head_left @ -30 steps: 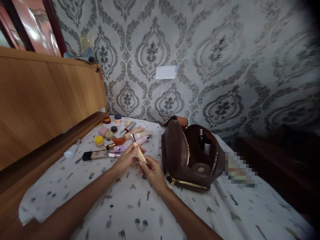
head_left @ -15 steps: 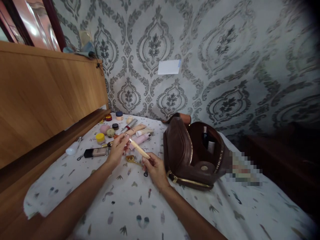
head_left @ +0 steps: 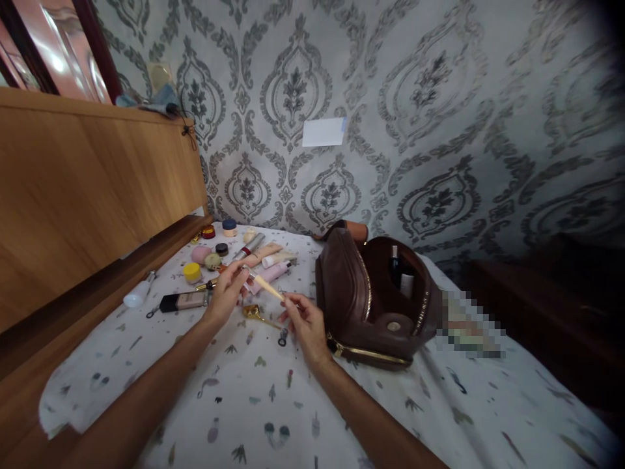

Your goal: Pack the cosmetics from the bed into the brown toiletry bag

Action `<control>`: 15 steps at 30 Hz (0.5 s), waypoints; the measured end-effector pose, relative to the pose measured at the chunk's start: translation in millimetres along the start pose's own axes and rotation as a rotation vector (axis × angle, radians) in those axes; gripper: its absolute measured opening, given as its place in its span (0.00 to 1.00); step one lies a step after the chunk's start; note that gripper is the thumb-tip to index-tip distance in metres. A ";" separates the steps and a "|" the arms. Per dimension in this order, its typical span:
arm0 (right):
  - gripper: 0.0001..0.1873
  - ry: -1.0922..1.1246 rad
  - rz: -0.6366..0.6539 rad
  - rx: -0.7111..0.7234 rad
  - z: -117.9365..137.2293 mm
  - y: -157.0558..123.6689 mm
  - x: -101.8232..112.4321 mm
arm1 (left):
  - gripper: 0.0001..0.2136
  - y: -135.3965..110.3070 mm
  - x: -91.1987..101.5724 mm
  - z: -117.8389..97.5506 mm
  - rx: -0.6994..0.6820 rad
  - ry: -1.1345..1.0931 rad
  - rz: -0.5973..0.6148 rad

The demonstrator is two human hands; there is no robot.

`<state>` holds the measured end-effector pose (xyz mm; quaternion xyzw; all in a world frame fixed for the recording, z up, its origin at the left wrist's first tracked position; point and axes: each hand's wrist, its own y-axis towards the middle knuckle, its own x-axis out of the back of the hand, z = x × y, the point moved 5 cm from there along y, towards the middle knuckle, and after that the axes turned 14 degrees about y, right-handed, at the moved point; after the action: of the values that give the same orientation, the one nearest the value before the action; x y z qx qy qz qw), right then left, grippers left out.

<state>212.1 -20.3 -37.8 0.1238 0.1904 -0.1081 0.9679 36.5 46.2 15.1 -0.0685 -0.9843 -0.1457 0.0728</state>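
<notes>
Between my two hands is a slim cream-coloured cosmetic tube (head_left: 267, 286), held slantwise above the bed cover. My left hand (head_left: 228, 290) pinches its upper, paler end, and my right hand (head_left: 303, 320) grips the lower end with fingertips. Below it lies a gold eyelash curler (head_left: 254, 312) with dark finger loops. Left of my left hand is a foundation bottle (head_left: 183, 301) with a black cap. Pink and beige squeeze tubes (head_left: 268, 276) lie just behind the hands, partly hidden by them.
An open brown leather bag (head_left: 344, 286) stands to the right with bottles inside. Small jars, a yellow one (head_left: 192, 272) among them, and a pink sponge (head_left: 200, 254) sit toward the back left. A wooden headboard (head_left: 97, 176) borders the left; a patterned wall (head_left: 273, 182) rises behind.
The view has shifted slightly. The tube stays in both hands and its lower end has come up a little, with my right hand's fingers moved along it.
</notes>
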 end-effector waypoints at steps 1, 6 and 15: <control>0.26 -0.002 0.003 -0.002 -0.2 0.3 0.2 | 0.20 0.1 0.6 -0.1 -0.005 0.014 -0.001; 0.26 0.003 0.006 -0.024 -0.7 0.8 1.0 | 0.20 0.6 2.3 -1.1 -0.028 0.076 0.016; 0.22 0.059 -0.068 -0.019 -6.1 3.2 5.0 | 0.19 1.4 2.8 -1.7 -0.065 0.195 0.019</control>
<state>215.4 -16.4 -44.6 0.1112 0.2242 -0.1355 0.9586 34.2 47.3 17.6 -0.0656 -0.9666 -0.1829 0.1674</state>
